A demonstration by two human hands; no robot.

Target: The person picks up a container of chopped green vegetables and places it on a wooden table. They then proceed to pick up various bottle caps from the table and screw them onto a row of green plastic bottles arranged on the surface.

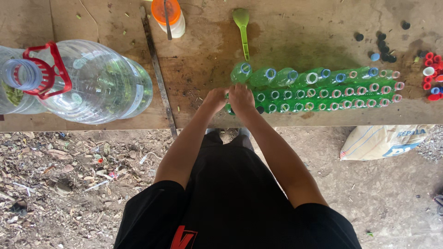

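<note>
Bottles [318,87] of green liquid stand packed in rows near the front edge of the wooden counter [286,37], most with open mouths and coloured neck rings, and both of our hands are at the left end of the block. We see the left hand [214,99] and the right hand [241,97] pressed side by side on the nearest bottles there, fingers curled down over the necks; from this high angle we cannot tell whether they are closed on one bottle or only resting on the tops. We judge these small plastic bottles light even when filled, with thin walls that give under a squeeze, so an uncapped one could spill if gripped at the belly; the stiffer neck, just below the ring, looks the safest place to hold, and the sides may be slippery if wet. Beyond the rows lies a green spoon [242,27], and further back an orange-lidded jar [170,16]. To the right sit loose black caps [385,46] and red caps [431,74]. Well to the left, a large clear water jug [87,80] with a red handle lies on its side. Below the counter are bare ground, leaf litter and a white sack [383,140].
</note>
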